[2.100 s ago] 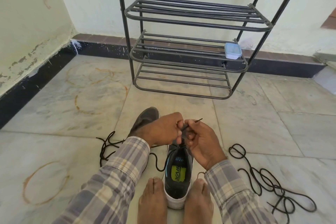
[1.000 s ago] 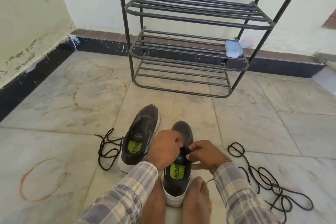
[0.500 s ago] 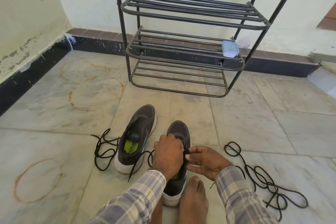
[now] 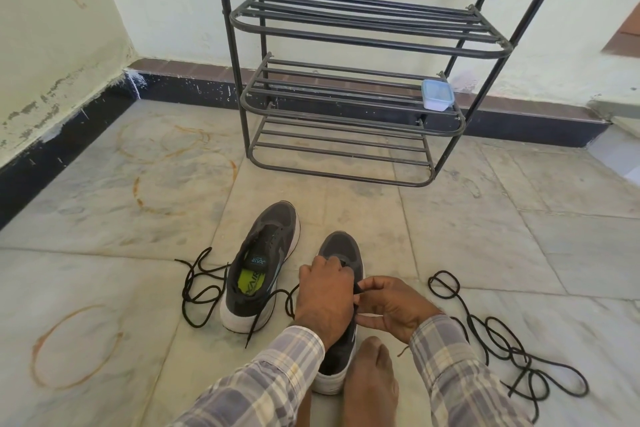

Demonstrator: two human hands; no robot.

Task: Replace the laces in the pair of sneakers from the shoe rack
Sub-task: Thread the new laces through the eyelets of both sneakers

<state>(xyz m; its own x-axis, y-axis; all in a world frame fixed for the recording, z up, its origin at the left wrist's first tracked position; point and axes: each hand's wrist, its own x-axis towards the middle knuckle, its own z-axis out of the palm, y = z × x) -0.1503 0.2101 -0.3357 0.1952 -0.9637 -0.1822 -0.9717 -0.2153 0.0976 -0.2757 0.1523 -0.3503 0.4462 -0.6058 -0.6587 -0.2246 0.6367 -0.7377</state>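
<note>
Loose lace (image 4: 201,291): black, looped on the floor (image 4: 104,253) just beside the left sneaker.
Left sneaker (image 4: 263,263): grey with a white sole, upright on the floor, eyelets bare, lime insole showing.
Left hand (image 4: 325,298): curled down over the lacing of the right sneaker; its back hides the fingertips, so I cannot tell what it grips.
Right sneaker (image 4: 341,250): toe pointing at the rack, heel against a bare foot (image 4: 372,381).
Right hand (image 4: 391,308): close against the left hand, thumb and fingers pinching a black lace end (image 4: 356,288).
Lace heap (image 4: 502,340): black coils on the floor, right of the hands.
Shoe rack (image 4: 346,97): dark metal, by the far wall, with a plastic box (image 4: 437,95) on its middle shelf.
</note>
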